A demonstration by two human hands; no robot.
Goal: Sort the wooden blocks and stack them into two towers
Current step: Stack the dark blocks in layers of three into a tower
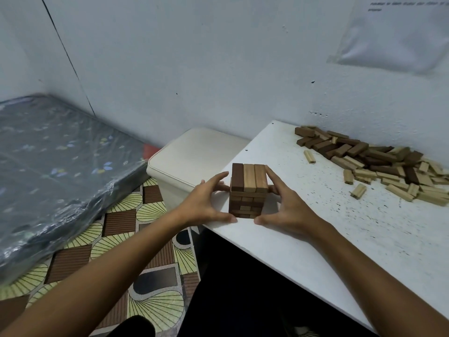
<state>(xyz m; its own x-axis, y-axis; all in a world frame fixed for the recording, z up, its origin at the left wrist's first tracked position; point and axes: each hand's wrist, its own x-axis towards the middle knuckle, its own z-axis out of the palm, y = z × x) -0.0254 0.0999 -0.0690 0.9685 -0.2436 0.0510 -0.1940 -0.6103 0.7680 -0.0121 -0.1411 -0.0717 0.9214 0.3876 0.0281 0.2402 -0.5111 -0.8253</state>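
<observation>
- Mattress (56, 166): far left of the tower, wrapped in clear plastic, lying on a patterned floor (150, 271).
- Cream box (194, 156): just left of the tower, standing beside the worktop's edge.
- Left hand (206, 203): at the tower's left side, fingers spread and nearly straight; fingertips reach the tower's far left edge, thumb lies on the worktop at the near left corner. It grips nothing.
- Tower (249, 190): a short stack of mixed dark and light wooden blocks near the left corner of the white speckled worktop (340, 227); its top layer shows one dark block and two light ones side by side.
- Right hand (289, 207): at the tower's right side, fingers extended along the right face, thumb at the near right corner. Open, cupping rather than clasping.
- Loose blocks (379, 161): a scattered heap well to the right of the tower, against the wall, dark and light pieces mixed.
- Plastic sheet (398, 32): on the wall, high above and right of the tower.
</observation>
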